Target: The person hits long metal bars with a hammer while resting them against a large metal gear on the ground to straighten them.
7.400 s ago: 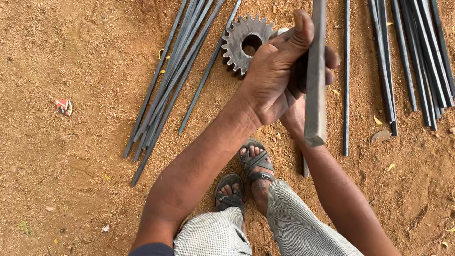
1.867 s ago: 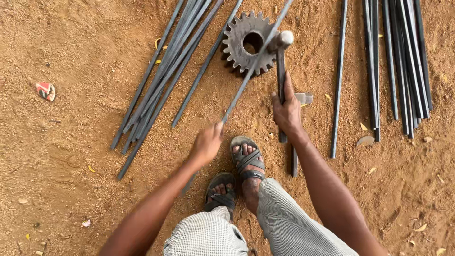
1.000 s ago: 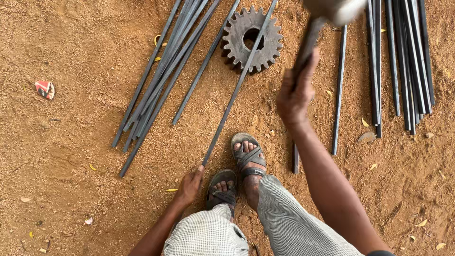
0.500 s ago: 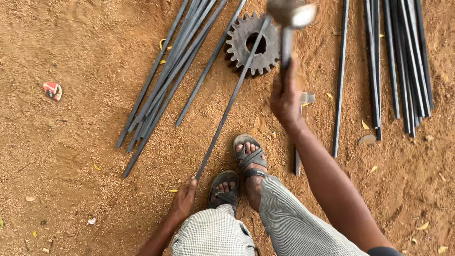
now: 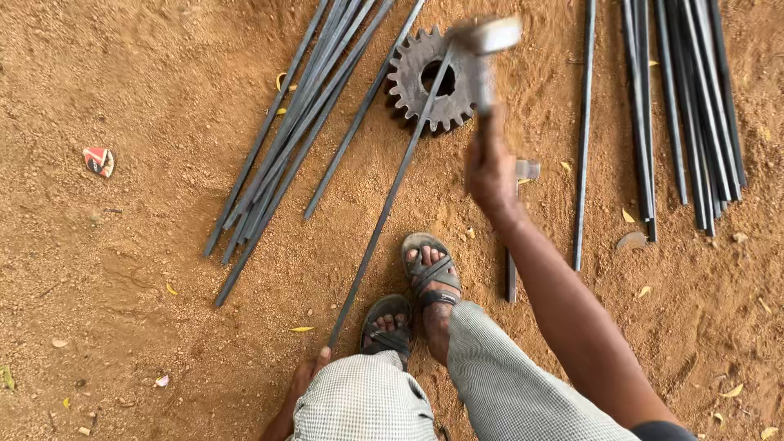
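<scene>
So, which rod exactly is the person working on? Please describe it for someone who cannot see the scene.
Find the toothed gear wheel on the sandy ground. One thin dark rod lies across it, running diagonally down to the left hand beside the sandals. Unlike the bundled rods on both sides, it lies alone, under the hammer.

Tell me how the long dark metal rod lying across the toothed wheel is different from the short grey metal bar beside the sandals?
The long dark metal rod is thin and runs far, from the left hand up across the round toothed gear wheel; the short grey metal bar is stubby and thicker. The rod slants, and the bar lies nearly straight up the picture. The rod is held at one end, while no hand touches the bar. Both are dull metal, on reddish dirt.
</scene>
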